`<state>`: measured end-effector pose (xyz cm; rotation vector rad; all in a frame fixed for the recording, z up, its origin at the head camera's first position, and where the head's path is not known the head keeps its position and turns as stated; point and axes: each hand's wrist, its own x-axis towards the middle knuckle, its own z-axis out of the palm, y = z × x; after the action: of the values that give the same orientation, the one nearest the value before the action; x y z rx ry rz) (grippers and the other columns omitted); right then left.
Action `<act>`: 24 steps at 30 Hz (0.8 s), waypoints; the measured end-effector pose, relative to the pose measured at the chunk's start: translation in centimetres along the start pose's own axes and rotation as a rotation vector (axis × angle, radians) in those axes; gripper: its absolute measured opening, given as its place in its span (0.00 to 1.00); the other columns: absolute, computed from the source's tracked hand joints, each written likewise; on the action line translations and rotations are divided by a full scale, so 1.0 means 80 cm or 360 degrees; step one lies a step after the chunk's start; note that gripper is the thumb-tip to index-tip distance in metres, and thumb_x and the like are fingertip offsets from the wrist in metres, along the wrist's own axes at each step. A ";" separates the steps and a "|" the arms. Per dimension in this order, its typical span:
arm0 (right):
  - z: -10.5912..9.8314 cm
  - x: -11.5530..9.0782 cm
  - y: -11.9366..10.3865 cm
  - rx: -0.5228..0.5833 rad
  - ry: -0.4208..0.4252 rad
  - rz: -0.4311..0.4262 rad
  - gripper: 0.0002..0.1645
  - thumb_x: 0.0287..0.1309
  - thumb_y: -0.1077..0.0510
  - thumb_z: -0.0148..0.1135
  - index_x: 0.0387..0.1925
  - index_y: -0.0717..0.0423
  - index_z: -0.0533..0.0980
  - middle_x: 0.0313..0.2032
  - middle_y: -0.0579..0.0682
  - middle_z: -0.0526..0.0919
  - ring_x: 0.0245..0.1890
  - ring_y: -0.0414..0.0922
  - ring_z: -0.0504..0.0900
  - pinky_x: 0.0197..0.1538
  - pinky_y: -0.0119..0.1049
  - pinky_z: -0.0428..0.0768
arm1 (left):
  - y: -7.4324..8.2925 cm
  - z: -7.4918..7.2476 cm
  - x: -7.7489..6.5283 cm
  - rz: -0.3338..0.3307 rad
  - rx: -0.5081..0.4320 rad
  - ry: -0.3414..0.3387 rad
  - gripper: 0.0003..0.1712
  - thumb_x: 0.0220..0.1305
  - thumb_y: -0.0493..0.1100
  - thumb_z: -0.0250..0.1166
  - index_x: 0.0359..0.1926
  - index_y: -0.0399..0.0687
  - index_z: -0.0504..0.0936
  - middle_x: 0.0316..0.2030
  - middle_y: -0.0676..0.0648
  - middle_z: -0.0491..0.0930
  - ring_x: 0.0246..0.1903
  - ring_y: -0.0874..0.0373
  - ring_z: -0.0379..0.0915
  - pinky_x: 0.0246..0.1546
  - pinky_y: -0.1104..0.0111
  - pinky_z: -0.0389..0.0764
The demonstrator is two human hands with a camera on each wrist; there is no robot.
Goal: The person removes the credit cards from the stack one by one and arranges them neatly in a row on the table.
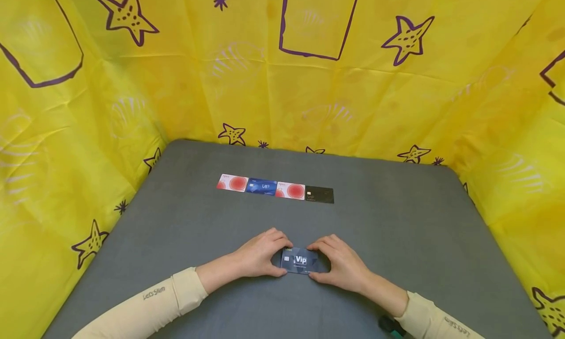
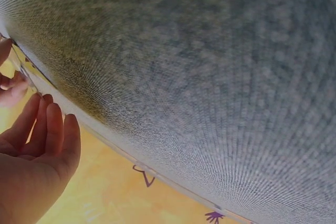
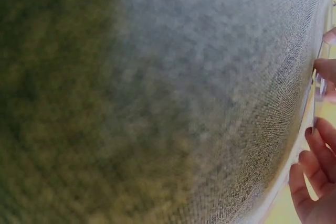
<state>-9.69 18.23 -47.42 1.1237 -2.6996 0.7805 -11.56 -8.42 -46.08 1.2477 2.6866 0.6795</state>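
Observation:
A dark blue-grey Vip card point(image 1: 300, 266) is at the near middle of the grey table, face up, its long side running left to right. My left hand point(image 1: 260, 254) grips its left end, thumb at the near edge and fingers at the far edge. At the opposite end my right hand point(image 1: 342, 264) holds the card the same way. Whether the card touches the tabletop I cannot tell. In the wrist views, the left hand point(image 2: 39, 156) and the right hand point(image 3: 317, 171) show at the frame edges, fingers bent.
Farther back on the grey table point(image 1: 397, 221) lies a slanting row of cards: a red-and-white card point(image 1: 232, 183), a blue VIP card point(image 1: 261, 186), another red-and-white card point(image 1: 290, 190) and a black VIP card point(image 1: 320, 195). Yellow patterned cloth point(image 1: 273, 98) surrounds the table. A dark object point(image 1: 390, 324) shows beside the right sleeve.

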 end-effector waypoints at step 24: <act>-0.009 -0.002 -0.001 -0.0199 0.0083 -0.0069 0.34 0.38 0.41 0.78 0.48 0.48 0.79 0.45 0.39 0.80 0.45 0.38 0.74 0.47 0.39 0.75 | 0.004 -0.005 0.003 0.0116 0.0091 0.0095 0.30 0.50 0.55 0.74 0.52 0.47 0.80 0.45 0.53 0.78 0.43 0.62 0.68 0.46 0.72 0.74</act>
<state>-9.59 18.60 -46.80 1.1138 -2.6311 0.6162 -11.61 -8.17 -45.52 1.3669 2.7387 0.6633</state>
